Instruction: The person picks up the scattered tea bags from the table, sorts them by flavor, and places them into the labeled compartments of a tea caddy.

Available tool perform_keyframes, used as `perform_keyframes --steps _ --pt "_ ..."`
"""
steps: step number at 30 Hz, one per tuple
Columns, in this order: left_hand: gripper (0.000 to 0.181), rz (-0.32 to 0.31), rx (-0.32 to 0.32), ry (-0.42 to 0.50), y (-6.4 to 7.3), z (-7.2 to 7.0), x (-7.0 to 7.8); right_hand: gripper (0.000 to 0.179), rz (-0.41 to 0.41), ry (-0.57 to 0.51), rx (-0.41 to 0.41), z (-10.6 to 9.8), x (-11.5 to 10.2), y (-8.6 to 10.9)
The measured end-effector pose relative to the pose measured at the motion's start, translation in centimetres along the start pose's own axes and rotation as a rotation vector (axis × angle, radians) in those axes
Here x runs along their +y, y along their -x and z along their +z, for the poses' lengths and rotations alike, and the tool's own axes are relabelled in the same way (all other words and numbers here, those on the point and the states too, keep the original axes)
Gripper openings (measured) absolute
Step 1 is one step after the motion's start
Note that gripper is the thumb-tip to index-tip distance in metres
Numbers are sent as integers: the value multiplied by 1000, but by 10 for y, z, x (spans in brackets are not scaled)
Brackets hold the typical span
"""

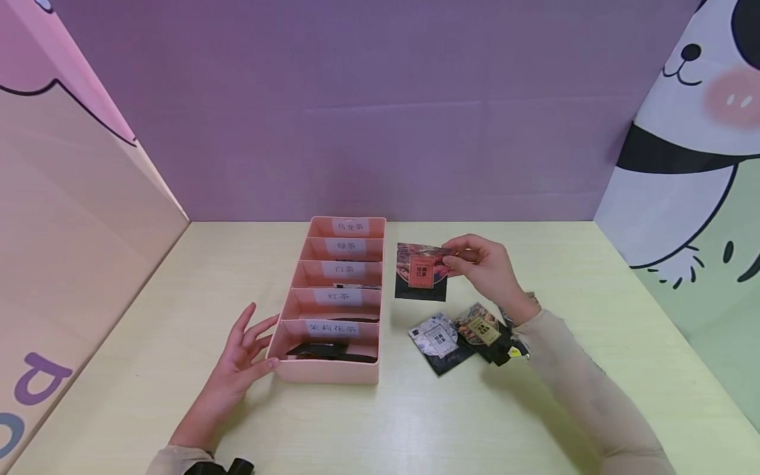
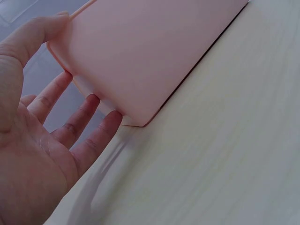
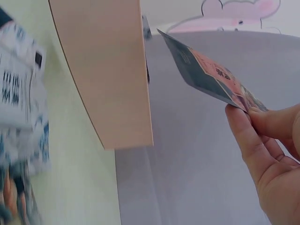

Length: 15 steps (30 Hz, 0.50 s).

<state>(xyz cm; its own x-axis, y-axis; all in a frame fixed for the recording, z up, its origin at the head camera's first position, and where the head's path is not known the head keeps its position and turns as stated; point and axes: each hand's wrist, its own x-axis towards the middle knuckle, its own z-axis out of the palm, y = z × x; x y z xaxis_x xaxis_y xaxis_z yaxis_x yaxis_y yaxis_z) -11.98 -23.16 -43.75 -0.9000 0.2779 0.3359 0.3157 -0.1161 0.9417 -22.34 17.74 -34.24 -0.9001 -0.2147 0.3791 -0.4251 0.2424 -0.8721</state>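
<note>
A pink divided box (image 1: 328, 374) stands on the table, its several compartments bearing white labels. Dark tea sachets (image 1: 323, 349) lie in its front compartment. My left hand (image 1: 240, 359) touches the box's near left corner with spread fingers; in the left wrist view its fingertips (image 2: 89, 103) rest against the pink wall. Right of the box, my right hand (image 1: 483, 267) pinches a red and black tea sachet (image 1: 421, 272) by its upper right edge, between thumb and fingers. The right wrist view has this sachet (image 3: 206, 70) tilted, apart from the box's side (image 3: 103, 70).
A blue-white sachet (image 1: 441, 342) and a brown-black sachet (image 1: 483, 330) lie overlapping on the table right of the box. More packets there are partly hidden by the right forearm. A purple backdrop (image 1: 392, 119) rises behind the table, with printed panels on both sides.
</note>
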Motion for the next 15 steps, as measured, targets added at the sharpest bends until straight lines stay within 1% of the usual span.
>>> perform_keyframes --steps 9,15 --pt "92 21 -8 11 -2 -2 -5 17 -88 -97 -42 37 -10 -2" --pt "93 26 -13 26 -3 -4 -8 16 -181 -152 -78 61 -11 -1"
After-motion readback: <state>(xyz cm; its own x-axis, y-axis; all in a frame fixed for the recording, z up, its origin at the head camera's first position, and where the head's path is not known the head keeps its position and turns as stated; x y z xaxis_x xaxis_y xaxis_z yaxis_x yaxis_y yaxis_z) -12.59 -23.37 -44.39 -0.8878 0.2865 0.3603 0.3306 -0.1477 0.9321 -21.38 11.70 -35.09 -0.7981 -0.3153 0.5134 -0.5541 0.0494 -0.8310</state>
